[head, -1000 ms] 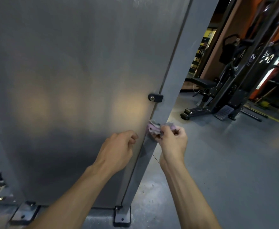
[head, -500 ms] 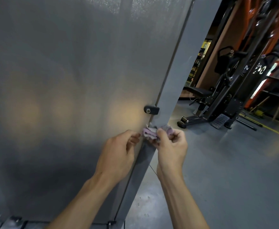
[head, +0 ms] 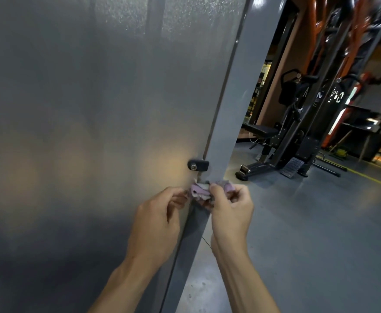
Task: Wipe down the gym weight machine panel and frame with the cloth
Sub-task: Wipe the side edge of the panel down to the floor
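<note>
- Head view: a small pinkish-purple cloth (head: 199, 192) is bunched up between both hands, right against the frame post (head: 224, 141) just below a black latch (head: 198, 165).
- Right hand (head: 230, 211) has its fingers (head: 216, 195) curled round the wad, thumb on top; left hand (head: 160, 213) pinches the cloth's left edge between thumb and fingertips.
- Cloth looks soft, light and limp, so it should crumple or fold freely; I judge it best held flat under the palm, a clean fold outward, for wiping.
- Grey panel (head: 94, 109) fills the left side, glossy and faintly speckled near the top; it looks stiff and smooth, so the cloth should glide.
- Behind, another weight machine (head: 298, 132) stands on the grey floor (head: 320, 233).
- White markings on that machine are too blurred to read; no brand is legible.
</note>
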